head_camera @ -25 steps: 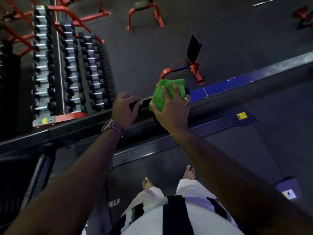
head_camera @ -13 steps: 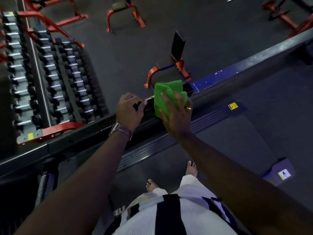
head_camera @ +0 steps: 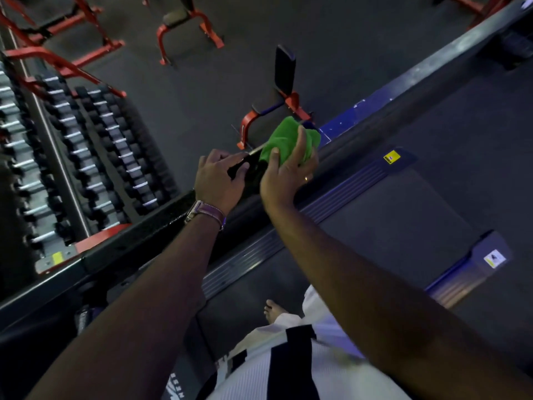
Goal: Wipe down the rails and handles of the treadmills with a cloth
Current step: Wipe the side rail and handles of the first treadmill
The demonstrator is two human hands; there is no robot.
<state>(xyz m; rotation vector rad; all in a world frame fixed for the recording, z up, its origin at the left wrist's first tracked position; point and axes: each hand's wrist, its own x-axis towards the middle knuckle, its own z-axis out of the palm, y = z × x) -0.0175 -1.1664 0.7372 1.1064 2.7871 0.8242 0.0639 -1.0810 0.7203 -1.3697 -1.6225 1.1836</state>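
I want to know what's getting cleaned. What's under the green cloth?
The green cloth lies over the dark treadmill rail, held by the right hand. The stretch of rail beneath is covered.

The dark gym floor (head_camera: 331,53) is carrying a dumbbell rack (head_camera: 86,157), with a red bench (head_camera: 274,102) standing right of it.

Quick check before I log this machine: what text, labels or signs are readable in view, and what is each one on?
"EEN", partial white letters, upside down, cut off: treadmill deck by the shirt.
Yellow sticker on the side rail: too small to read.
White warning sticker with a triangle, on the rear end cap: too small to read.
Yellow tag on the dumbbell rack: nothing legible.
Green cloth, watch: no text visible.
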